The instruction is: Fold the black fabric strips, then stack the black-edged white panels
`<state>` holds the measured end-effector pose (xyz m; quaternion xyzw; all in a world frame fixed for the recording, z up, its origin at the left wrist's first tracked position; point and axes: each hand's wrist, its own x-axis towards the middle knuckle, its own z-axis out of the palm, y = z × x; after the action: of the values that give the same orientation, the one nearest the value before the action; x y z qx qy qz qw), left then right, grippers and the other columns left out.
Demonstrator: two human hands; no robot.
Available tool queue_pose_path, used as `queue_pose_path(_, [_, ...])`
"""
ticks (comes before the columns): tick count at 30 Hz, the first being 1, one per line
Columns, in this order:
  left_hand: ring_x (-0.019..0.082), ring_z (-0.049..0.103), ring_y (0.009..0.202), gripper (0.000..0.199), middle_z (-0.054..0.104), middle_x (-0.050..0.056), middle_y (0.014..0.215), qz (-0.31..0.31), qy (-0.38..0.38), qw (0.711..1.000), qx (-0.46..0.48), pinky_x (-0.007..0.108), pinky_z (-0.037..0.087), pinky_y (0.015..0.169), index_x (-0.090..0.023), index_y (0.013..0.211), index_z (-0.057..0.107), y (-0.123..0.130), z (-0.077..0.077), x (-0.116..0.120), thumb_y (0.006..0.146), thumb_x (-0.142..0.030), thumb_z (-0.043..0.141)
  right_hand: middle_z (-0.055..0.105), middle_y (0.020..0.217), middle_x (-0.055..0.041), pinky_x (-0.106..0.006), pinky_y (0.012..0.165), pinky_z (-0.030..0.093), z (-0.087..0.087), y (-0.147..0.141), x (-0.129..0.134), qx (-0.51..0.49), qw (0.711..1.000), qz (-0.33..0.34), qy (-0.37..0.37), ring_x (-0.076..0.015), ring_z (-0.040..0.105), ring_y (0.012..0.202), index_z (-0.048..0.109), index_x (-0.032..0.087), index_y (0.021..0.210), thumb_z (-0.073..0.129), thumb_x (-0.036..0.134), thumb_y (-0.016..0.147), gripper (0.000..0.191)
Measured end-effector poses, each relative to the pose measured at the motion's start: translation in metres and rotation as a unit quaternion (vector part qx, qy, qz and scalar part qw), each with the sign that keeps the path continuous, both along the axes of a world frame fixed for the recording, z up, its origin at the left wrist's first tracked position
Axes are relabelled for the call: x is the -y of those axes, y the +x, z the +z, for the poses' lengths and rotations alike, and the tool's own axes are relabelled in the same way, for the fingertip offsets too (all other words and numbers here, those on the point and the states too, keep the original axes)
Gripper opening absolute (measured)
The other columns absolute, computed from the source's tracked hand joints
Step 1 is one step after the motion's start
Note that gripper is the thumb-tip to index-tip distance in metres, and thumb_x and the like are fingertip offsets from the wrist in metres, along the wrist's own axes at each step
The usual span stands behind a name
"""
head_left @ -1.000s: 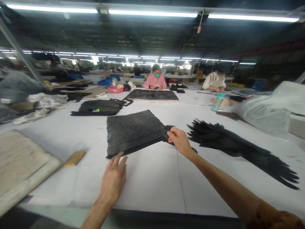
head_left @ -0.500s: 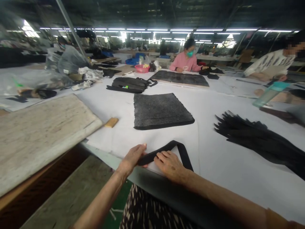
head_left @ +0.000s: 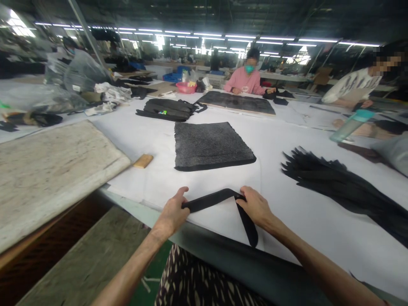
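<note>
A black fabric strip (head_left: 212, 199) lies bent near the front edge of the white-covered table (head_left: 204, 180). Its left end is gripped by my left hand (head_left: 174, 212), thumb raised and fingers partly hidden under it. My right hand (head_left: 256, 205) pinches the strip at its bend, and the short end hangs toward the table edge. Just beyond my hands sits a dark grey piece of fabric (head_left: 213, 146) with a black band along its near side. To the right is a fanned bundle of black strips (head_left: 338, 182).
At the left stands a worn pale board (head_left: 60, 170), with a small tan block (head_left: 143, 161) beside it. Farther back are a black fabric pile (head_left: 168, 109), a pink basket (head_left: 186, 87) and plastic bags (head_left: 84, 76). A teal-capped bottle (head_left: 352, 126) stands near a co-worker (head_left: 353, 87); another person (head_left: 244, 80) sits opposite.
My right hand has moved right along the strip from its middle to the bend. The strip's short end has swung nearer the table edge. The whole view has shifted slightly.
</note>
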<state>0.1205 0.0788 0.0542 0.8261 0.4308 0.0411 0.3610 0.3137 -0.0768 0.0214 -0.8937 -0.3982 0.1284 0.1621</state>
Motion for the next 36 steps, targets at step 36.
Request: queue_pose_path(36, [0.023,0.06,0.096,0.053,0.065,0.009,0.103,-0.039,0.12,0.992,0.008,0.035,0.046,0.089,-0.015,0.13,0.052,-0.002,-0.028,-0.006,0.077,-0.007,0.053,0.062,0.106,-0.0037,-0.03,0.085,0.043,0.016,-0.048,-0.066,0.039,0.94,0.314,0.128,-0.0171,0.056,0.097,0.062,0.019,0.104,0.052,0.008,0.087,0.023])
